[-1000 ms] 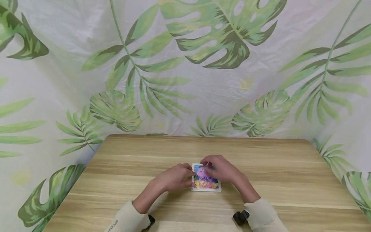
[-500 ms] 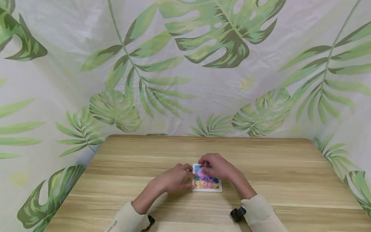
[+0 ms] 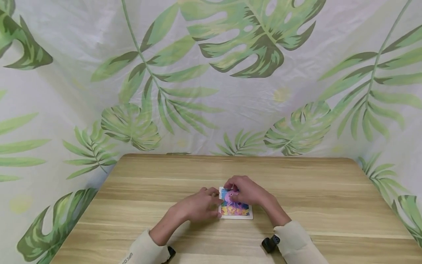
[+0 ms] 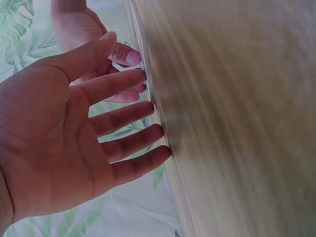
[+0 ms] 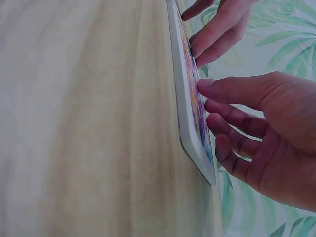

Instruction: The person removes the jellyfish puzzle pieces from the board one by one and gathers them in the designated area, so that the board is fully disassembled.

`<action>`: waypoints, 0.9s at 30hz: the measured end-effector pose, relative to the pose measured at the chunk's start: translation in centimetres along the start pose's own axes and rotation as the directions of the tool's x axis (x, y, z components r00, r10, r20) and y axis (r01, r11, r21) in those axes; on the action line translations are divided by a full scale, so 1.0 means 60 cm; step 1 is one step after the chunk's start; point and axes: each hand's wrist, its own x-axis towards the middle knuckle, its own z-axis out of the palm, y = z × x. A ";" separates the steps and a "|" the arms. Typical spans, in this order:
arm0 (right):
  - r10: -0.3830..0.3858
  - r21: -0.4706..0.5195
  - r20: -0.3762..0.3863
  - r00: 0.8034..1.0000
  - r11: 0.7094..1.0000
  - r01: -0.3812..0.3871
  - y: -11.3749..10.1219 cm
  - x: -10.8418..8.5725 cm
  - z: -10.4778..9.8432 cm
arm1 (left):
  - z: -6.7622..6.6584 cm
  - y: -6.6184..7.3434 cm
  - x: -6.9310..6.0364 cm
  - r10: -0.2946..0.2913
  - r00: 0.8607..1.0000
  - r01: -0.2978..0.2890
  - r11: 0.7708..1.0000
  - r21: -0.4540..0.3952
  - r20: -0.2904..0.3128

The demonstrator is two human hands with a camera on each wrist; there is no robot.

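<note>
A flat square picture board (image 3: 236, 212) lies on the table with a white frame and a pink sea creature over yellow flowers. My left hand (image 3: 199, 205) steadies its left side, thumb near the front corner; in the left wrist view the left hand (image 4: 69, 123) has its fingers fairly straight, tips down at the surface. From the right, my right hand (image 3: 248, 190) reaches over the picture's upper part and covers some of it. In the right wrist view the right hand's thumb (image 5: 222, 88) touches the picture, its fingers loosely bent beside it; nothing pinched shows between them.
The wooden table (image 3: 148, 168) has rounded far corners. Behind it hangs a pale cloth (image 3: 237, 106) printed with green leaves. A black wrist camera (image 3: 271, 244) sits by the right sleeve (image 3: 298, 242).
Over the last second my right hand has shifted slightly left over the picture. The board has moved very slightly to the right, while my left hand stays at its left edge.
</note>
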 end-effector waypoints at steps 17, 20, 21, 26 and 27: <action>-0.003 0.024 -0.028 1.000 1.000 0.004 0.004 0.005 0.002 | -0.004 -0.002 0.000 0.019 1.000 -0.018 1.000 -0.017 0.018; 0.006 0.028 -0.037 0.999 1.000 -0.005 0.001 0.006 0.003 | -0.003 -0.001 0.000 0.020 1.000 -0.020 1.000 -0.020 0.013; 0.009 0.029 -0.037 0.999 1.000 -0.008 0.000 0.006 0.004 | -0.003 -0.001 0.000 0.021 1.000 -0.021 1.000 -0.017 0.011; 0.022 0.028 -0.018 1.000 0.999 -0.022 -0.001 0.009 0.006 | 0.001 -0.004 0.002 0.028 1.000 -0.028 1.000 0.003 0.005; 0.024 0.029 -0.013 1.000 0.999 -0.024 -0.002 0.009 0.006 | 0.001 -0.004 0.002 0.031 1.000 -0.031 0.999 0.008 0.003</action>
